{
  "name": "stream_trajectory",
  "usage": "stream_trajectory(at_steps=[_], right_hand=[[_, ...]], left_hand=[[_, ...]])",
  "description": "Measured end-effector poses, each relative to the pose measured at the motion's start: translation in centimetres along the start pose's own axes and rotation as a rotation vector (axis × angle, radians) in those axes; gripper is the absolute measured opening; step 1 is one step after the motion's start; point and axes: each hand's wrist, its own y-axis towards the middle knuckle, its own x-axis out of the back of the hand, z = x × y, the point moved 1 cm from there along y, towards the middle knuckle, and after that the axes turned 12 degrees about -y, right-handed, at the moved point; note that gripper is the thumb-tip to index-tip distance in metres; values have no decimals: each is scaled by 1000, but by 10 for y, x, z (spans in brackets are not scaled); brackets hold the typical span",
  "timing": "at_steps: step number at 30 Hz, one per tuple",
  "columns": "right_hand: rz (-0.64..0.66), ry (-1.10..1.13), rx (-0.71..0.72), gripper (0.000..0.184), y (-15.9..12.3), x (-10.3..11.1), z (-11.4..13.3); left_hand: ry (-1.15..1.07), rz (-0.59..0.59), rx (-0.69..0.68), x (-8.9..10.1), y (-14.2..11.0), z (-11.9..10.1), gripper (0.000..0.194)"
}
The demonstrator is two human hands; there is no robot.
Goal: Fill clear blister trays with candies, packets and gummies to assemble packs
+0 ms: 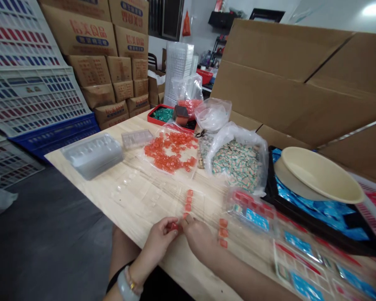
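My left hand (159,239) is closed, with a small red translucent piece (174,226) showing between its thumb and fingers. Close beside it, my right hand (199,239) pinches its fingertips at the near end of a row of similar red pieces (188,200). The row lies along a clear plastic tray (198,201) on the wooden table. What the right fingertips hold, if anything, is hidden. Another short row of red pieces (223,233) lies to the right of that hand. Farther back, many loose red pieces (171,152) are spread on a clear sheet.
Stacked clear trays (94,152) stand at the table's left edge. A plastic bag (238,161) of small printed packets sits behind. Filled clear packs (252,213) lie rightward, near a black tray (271,188) with blue packets and a cream basin (322,173). Cardboard (285,75) rises behind.
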Motion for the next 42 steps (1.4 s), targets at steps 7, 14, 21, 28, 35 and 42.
stream_trajectory(at_steps=[7, 14, 21, 28, 35, 42], right_hand=[[-69, 402, -234, 23, -16, 23, -8], [-330, 943, 9, 13, -4, 39, -9], [-334, 1008, -75, 10, 8, 22, -11], [-374, 1013, 29, 15, 14, 26, -14], [-438, 768, -68, 11, 67, 41, -30], [-245, 309, -137, 15, 135, 37, -10]], left_hand=[[-315, -1, 160, -3, -15, -21, 38], [-439, 95, 137, -10, -10, -32, 27], [-473, 249, 132, -10, -14, -43, 34], [-471, 128, 150, -8, 1, -38, 30], [377, -51, -422, 23, 31, -52, 31], [993, -55, -655, 37, 44, -30, 23]])
